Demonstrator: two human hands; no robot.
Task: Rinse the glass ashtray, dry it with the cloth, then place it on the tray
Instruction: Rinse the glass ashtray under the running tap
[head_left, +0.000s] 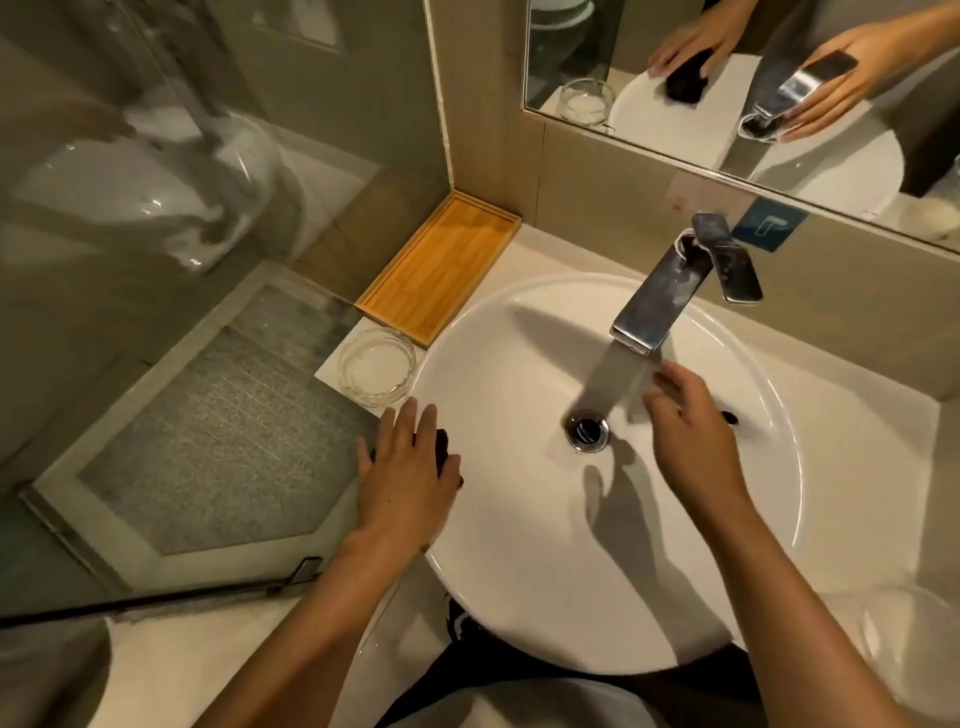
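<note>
The clear round glass ashtray (376, 367) stands on the white counter, just left of the basin and in front of the wooden tray (441, 265). My left hand (405, 467) lies flat on a dark cloth (447, 457) at the basin's left rim; only the cloth's edge shows under the fingers. Over the white basin (519, 545), my right hand (685, 415) is spread open beside the running water, holding nothing. Water streams from the chrome tap (660, 296) down to the drain (588, 429).
The wooden tray sits in the corner against the tiled wall. A glass shower partition (156, 260) stands to the left of the counter. A mirror (727, 78) on the wall behind the tap reflects both hands, the ashtray and the cloth.
</note>
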